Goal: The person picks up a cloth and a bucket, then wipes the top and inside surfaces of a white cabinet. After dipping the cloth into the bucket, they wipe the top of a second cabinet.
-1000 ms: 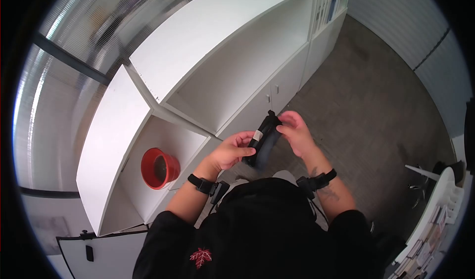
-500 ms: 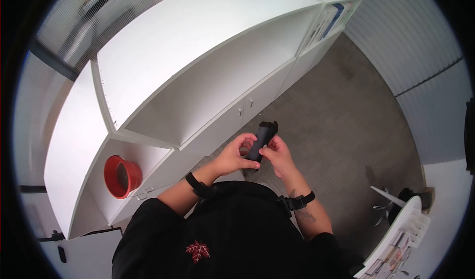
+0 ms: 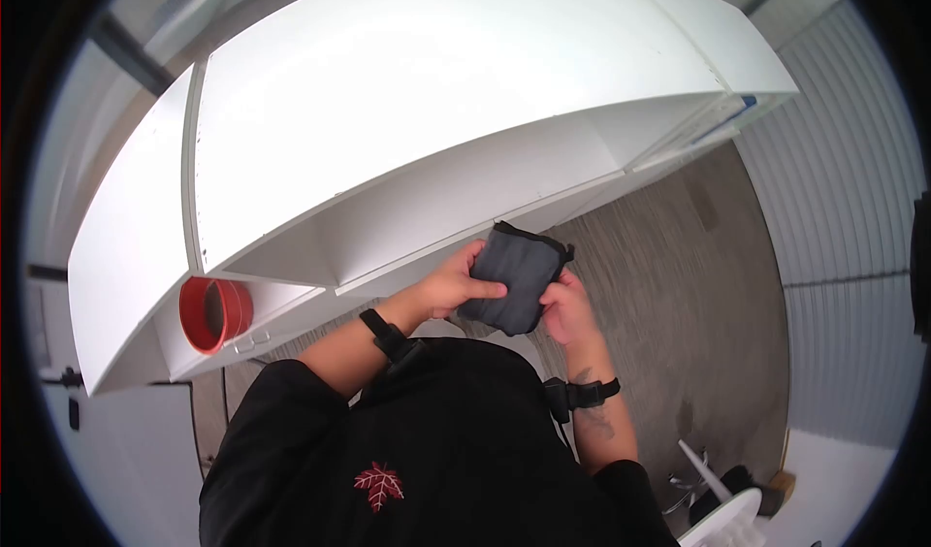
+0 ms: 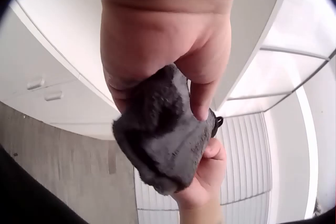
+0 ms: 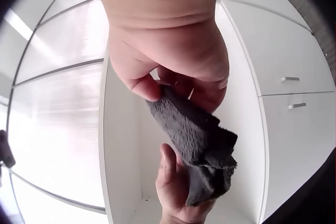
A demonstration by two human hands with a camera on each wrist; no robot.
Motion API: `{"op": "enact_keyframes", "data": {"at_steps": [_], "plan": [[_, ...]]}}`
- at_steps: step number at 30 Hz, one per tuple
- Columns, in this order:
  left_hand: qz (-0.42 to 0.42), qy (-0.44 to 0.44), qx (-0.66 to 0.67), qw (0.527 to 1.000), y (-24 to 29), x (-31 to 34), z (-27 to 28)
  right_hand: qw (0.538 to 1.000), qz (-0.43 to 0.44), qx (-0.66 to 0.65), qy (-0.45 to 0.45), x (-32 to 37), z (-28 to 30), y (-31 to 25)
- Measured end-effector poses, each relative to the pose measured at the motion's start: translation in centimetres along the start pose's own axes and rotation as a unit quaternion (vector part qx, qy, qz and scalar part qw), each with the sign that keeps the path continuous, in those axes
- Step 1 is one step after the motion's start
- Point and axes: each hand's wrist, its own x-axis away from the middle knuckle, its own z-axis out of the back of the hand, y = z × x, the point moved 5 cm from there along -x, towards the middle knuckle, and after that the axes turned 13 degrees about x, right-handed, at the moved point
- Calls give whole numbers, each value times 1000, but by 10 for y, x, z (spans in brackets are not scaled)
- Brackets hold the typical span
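Observation:
A dark grey, fuzzy folded cloth (image 3: 522,277) with black trim is held up in front of my body, its broad face showing in the head view. My left hand (image 3: 450,288) grips its left side, thumb on the face and fingers behind. At the opposite edge my right hand (image 3: 570,314) pinches the cloth between thumb and fingers. A small black loop (image 4: 218,122) sticks out at one corner in the left wrist view. From the right wrist, the folded layers (image 5: 197,134) appear side-on, slightly spread at the far end.
A white curved cabinet (image 3: 417,91) with open shelves stands in front of me. A red pot (image 3: 233,312) sits in its left compartment. Beyond the right hand lies grey floor (image 3: 669,295), with a ribbed wall (image 3: 844,217) farther right. A white round table (image 3: 732,518) shows at lower right.
The cloth has turned from a narrow, edge-on roll to a broad flat face. Both hands have shifted to its opposite sides. The head view has swung, bringing the cabinet top farther into sight.

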Motion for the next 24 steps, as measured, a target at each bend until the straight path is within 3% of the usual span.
{"op": "enact_keyframes", "data": {"at_steps": [2, 10, 12, 15, 18, 21, 22, 23, 24], "plan": [[-18, 10, 149, 989, 5, -3, 3, 1000, -14, 2, -25, -16, 10, -13], [-114, 143, 234, 955, -3, 9, -18, 978, -121, 88, -144, -48, 25, -33], [-135, 174, 261, 940, -9, 18, -24, 951, -161, 113, -238, -50, 22, -33], [-171, 174, 283, 928, -17, 30, -36, 916, -258, 75, -298, -49, 19, -15], [-223, 182, 317, 904, -21, 49, -49, 903, -283, 36, -320, -50, 10, -1], [-246, 263, 303, 882, -40, 75, -43, 905, -296, 50, -302, -56, -9, 3], [-221, 358, 293, 859, -49, 89, -34, 902, -346, 51, -254, -58, -12, 7], [-193, 448, 281, 827, -57, 105, -26, 899, -347, 59, -262, -65, -13, 13], [-210, 461, 279, 816, -60, 119, -20, 917, -308, 115, -225, -83, -8, 22]]}}
